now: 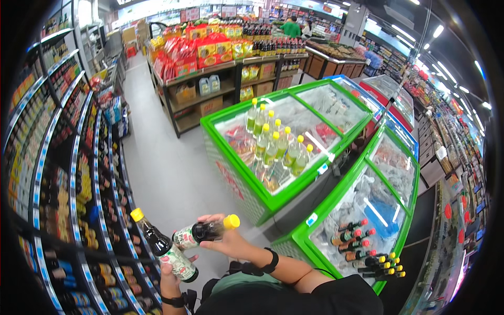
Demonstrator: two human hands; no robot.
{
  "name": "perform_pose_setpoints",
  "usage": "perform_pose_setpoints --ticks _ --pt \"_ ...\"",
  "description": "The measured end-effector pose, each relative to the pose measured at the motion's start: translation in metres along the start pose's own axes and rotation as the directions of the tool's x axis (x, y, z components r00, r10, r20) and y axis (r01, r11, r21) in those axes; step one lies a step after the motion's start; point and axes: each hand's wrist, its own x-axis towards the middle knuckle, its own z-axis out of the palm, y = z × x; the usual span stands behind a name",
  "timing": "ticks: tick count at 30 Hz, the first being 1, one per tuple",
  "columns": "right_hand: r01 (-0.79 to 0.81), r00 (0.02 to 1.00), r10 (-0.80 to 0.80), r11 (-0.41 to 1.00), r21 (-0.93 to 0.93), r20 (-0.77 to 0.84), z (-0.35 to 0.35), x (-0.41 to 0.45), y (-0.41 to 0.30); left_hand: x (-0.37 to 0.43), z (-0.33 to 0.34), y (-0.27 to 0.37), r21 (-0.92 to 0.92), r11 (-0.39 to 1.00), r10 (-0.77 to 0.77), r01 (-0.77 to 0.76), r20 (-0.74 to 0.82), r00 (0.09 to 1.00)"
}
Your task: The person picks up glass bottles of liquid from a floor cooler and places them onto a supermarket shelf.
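My left hand (170,275) holds a dark glass bottle (179,264) with a yellow cap and a pale, printed label, tilted up to the left. My right hand (228,242) grips a second dark bottle (187,237) by its upper part, its yellow cap pointing right. The two bottles lie close together over the aisle floor. Several clear bottles with yellow caps (270,151) stand on the glass lid of a green-framed chest freezer (275,202). On a second green-framed freezer (330,220), dark bottles with red caps (352,236) and others with yellow caps (380,264) are grouped.
Shelves packed with bottles (82,197) line my left side. Beyond the grey aisle floor (157,157) is a display rack (204,71) with red packages, boxes and bottles. A person in a green top (291,29) is far off at the back. More freezers extend to the right.
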Motion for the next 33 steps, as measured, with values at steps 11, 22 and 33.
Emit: perform_pose_setpoints --ticks 11,22,33 --pt "-0.088 0.991 0.075 0.990 -0.113 -0.115 -0.035 0.218 0.023 0.167 -0.041 0.078 -0.029 0.996 0.089 -0.088 0.037 0.995" --pt "0.095 0.987 -0.094 0.995 0.003 -0.127 0.052 0.434 0.119 0.311 -0.147 0.209 -0.042 0.969 0.246 -0.245 0.046 0.968" --pt "0.051 0.989 -0.056 0.998 0.038 0.138 0.111 0.610 0.196 0.365 -0.303 0.321 0.256 0.958 0.152 -0.130 -0.069 0.986"
